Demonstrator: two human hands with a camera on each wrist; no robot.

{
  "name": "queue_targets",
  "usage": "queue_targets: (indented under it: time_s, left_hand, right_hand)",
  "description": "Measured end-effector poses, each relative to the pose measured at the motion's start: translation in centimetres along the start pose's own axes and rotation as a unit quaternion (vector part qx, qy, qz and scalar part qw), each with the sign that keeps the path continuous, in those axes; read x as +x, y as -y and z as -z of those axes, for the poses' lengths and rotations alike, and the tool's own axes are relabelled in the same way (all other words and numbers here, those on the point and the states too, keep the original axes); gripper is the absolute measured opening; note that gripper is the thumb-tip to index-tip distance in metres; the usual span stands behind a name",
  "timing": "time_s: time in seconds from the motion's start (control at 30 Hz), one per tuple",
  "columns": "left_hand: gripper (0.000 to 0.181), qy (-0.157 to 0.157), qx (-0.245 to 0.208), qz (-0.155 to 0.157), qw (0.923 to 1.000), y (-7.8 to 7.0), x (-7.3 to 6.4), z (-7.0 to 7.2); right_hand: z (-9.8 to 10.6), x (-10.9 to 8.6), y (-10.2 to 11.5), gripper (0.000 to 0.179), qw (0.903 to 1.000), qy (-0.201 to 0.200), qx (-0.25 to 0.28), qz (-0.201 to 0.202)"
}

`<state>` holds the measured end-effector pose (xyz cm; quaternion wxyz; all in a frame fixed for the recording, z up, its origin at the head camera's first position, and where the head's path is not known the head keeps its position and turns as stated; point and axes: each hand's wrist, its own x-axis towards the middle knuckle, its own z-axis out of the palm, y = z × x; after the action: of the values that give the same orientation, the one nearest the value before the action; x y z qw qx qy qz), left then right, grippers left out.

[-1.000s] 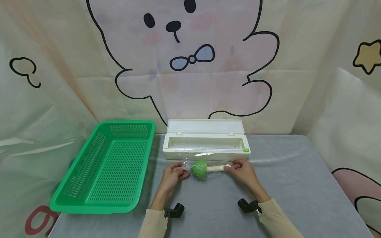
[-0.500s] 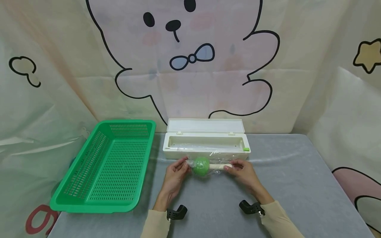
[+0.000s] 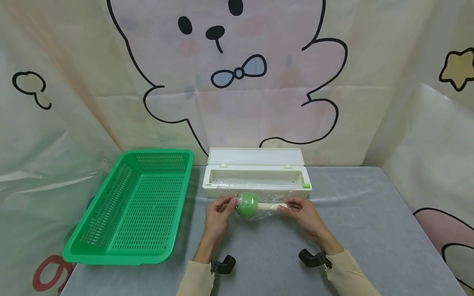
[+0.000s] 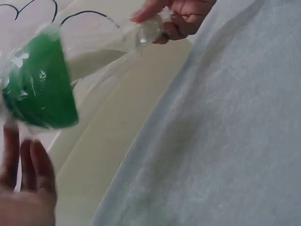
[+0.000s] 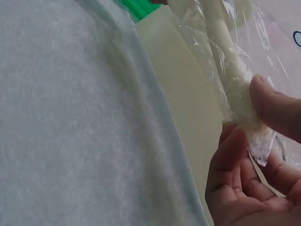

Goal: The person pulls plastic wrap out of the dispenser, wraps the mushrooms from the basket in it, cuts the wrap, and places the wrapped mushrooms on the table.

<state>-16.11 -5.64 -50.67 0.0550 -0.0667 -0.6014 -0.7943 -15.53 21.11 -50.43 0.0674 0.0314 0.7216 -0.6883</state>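
A green dome-headed thing [image 3: 247, 205] with a pale, stick-like handle [image 3: 268, 206] lies sideways between the hands, covered in clear cling film [image 5: 190, 44]. At the dome end, my left hand [image 3: 216, 222] pinches the wrap between thumb and fingers; in the left wrist view its fingertips reach up to the dome's underside. My right hand [image 3: 306, 218] grips the wrapped tip of the handle, and a twisted tail of film pokes out between thumb and fingers in the right wrist view. Just behind stands a white cling film dispenser [image 3: 240, 193], its lid [image 3: 255, 156] raised.
A green slotted basket [image 3: 118, 260] stands on the left of the grey cloth-covered table [image 3: 355, 230]. On the dispenser's right end sits a small green slider [image 3: 306, 186]. A printed curtain [image 3: 237, 107] hangs behind the table.
The wrapped thing first rises slightly and shifts right, then moves back left. My left hand has gone from loose fingers beside the dome to a pinch at its wrapped end. The right hand keeps its hold.
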Motion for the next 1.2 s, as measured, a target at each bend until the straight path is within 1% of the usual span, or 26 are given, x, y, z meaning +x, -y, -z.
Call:
queue_targets:
  time_s: [0.1, 0.2, 0.3, 0.4, 0.43, 0.5, 0.57, 0.63, 0.77, 0.87, 0.9, 0.97, 1.1, 1.13, 1.2]
  left_hand:
    - [0.016, -0.06, 0.021, -0.044, 0.997, -0.1, 0.0, -0.4]
    - [0.014, -0.096, 0.052, -0.101, 0.9889, -0.2, 0.0, -0.8]
    - [0.013, -0.114, 0.094, -0.162, 0.9757, -0.1, -0.1, -1.0]
    - [0.017, -0.118, 0.123, -0.214, 0.9619, -0.2, -0.1, -1.1]
    - [0.018, -0.116, 0.133, -0.226, 0.9581, -0.1, -0.1, -1.1]
    - [0.018, -0.107, 0.151, -0.238, 0.9536, -0.3, -0.2, -1.1]
    - [0.019, -0.092, 0.163, -0.232, 0.9546, -0.5, -0.3, -1.2]
    - [0.019, -0.072, 0.167, -0.212, 0.9602, -0.7, -0.4, -1.3]
    - [0.024, -0.027, 0.155, -0.172, 0.9724, -1.2, -0.6, -1.5]
    - [0.029, 0.009, 0.143, -0.17, 0.975, -1.4, -0.7, -1.4]
    - [0.031, 0.02, 0.142, -0.174, 0.9742, -1.5, -0.7, -1.3]
    - [0.035, 0.042, 0.145, -0.191, 0.9699, -1.5, -0.6, -1.2]
    - [0.044, 0.077, 0.156, -0.236, 0.9559, -1.5, -0.5, -1.0]
    - [0.046, 0.083, 0.157, -0.25, 0.9518, -1.5, -0.4, -1.0]
    - [0.047, 0.084, 0.155, -0.273, 0.9457, -1.5, -0.3, -1.0]
  right_hand:
    - [-0.1, -0.1, 0.1, 0.025, 0.9998, 0.016, 0.008, 0.012]
    - [-0.3, -0.3, 0.5, 0.023, 0.9994, 0.025, 0.014, 0.021]
    - [-0.5, -0.4, 0.8, 0.022, 0.9988, 0.033, 0.021, 0.029]
    - [-0.6, -0.5, 1.0, 0.03, 0.998, 0.041, 0.028, 0.04]
    - [-0.7, -0.5, 1.1, 0.034, 0.9976, 0.044, 0.029, 0.044]
    - [-0.8, -0.5, 1.2, 0.041, 0.9973, 0.044, 0.034, 0.049]
    - [-0.9, -0.5, 1.3, 0.041, 0.9969, 0.04, 0.041, 0.055]
    - [-0.9, -0.5, 1.4, 0.039, 0.9962, 0.031, 0.054, 0.06]
    - [-0.9, -0.5, 1.4, 0.029, 0.9939, 0.011, 0.088, 0.066]
    - [-0.9, -0.5, 1.5, 0.02, 0.993, 0.0, 0.101, 0.062]
    - [-0.9, -0.5, 1.5, 0.017, 0.9928, -0.002, 0.104, 0.06]
    - [-0.9, -0.6, 1.6, 0.011, 0.992, -0.005, 0.114, 0.055]
    - [-0.9, -0.6, 1.8, 0.009, 0.989, -0.001, 0.14, 0.049]
    - [-0.9, -0.6, 1.9, 0.009, 0.988, 0.001, 0.147, 0.047]
    - [-0.9, -0.7, 1.9, 0.011, 0.9863, 0.005, 0.158, 0.046]
